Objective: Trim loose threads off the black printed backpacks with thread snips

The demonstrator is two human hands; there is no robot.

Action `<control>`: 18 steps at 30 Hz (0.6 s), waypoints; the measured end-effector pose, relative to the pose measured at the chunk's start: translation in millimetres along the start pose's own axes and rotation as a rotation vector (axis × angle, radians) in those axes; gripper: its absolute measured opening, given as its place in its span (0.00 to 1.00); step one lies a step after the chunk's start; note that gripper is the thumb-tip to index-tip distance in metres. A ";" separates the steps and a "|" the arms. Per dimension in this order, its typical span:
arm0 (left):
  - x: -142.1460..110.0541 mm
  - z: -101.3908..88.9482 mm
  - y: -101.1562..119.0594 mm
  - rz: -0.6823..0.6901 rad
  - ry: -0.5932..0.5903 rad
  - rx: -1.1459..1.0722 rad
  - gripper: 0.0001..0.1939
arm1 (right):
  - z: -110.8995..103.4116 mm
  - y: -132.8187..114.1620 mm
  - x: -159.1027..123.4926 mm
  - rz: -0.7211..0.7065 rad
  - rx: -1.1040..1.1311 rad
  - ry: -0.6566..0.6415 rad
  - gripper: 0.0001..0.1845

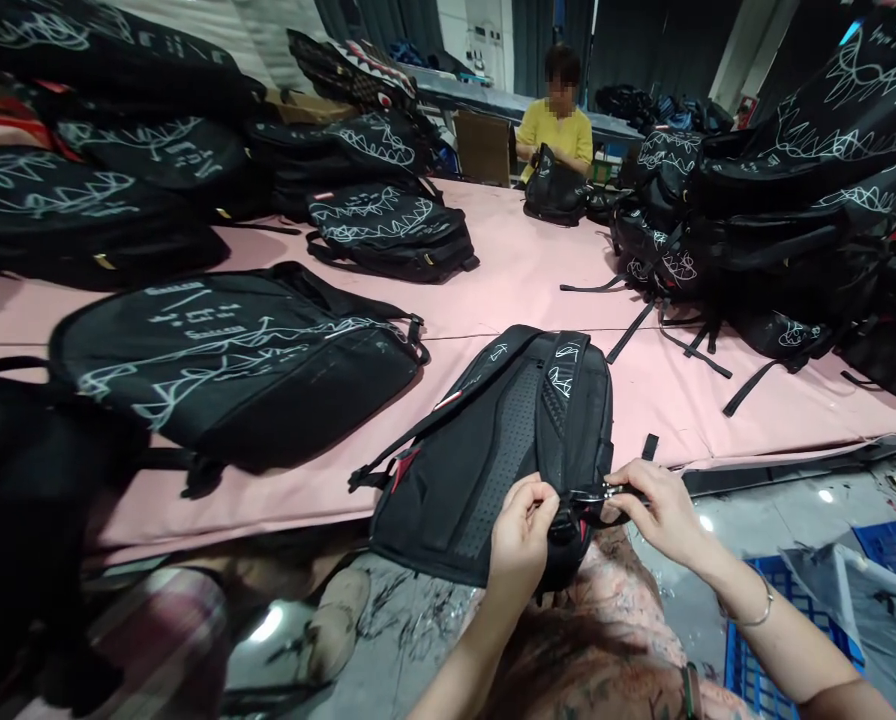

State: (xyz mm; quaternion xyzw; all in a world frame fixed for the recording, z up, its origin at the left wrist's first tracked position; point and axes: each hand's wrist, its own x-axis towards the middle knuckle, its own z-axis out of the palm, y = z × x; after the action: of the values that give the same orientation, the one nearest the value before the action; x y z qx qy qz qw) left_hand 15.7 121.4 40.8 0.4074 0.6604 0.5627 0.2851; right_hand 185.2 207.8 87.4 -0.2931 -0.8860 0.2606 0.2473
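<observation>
Hands, two, bare. Left hand: thumb and fingertips pressed together beside the lower end of a shoulder strap; anything pinched between them is too small to tell. Right hand: thumb and fingers closed on a slim, shiny metal hand tool, its tip pointing toward the left hand. One thin, silvery bracelet, right wrist.

Backpack, one in hand: a black fabric backpack, tapering toward the top, lying back panel up; upper part on the table, lower end past the near edge, above the lap. Panel centre perforated, dimpled in texture. Two padded shoulder straps, white scribbled lines on them; red trim at the lower sides.

Table, one: long, covered in smooth pink sheeting.

Black backpacks with white scribble print: one large, bulging, left of the one in hand; one smaller, boxy, behind it; piles at left and right, overlapping, count uncertain. Loose flat webbing ends trail from the right pile.

Beyond the table: one person in a yellow top, at one black bag; one brown cardboard box.

Floor, right: two blue plastic lattice crates.
</observation>
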 end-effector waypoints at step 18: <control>-2.5 4.9 10.5 -0.230 -0.022 -0.308 0.10 | -16.8 -9.0 14.8 -0.302 -0.456 -0.131 0.11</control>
State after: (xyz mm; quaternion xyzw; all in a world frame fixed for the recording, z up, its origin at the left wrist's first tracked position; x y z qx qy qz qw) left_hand 23.3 122.0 49.8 0.2869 0.6055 0.6164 0.4136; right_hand 181.2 216.4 109.5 -0.1882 -0.9696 0.0328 0.1531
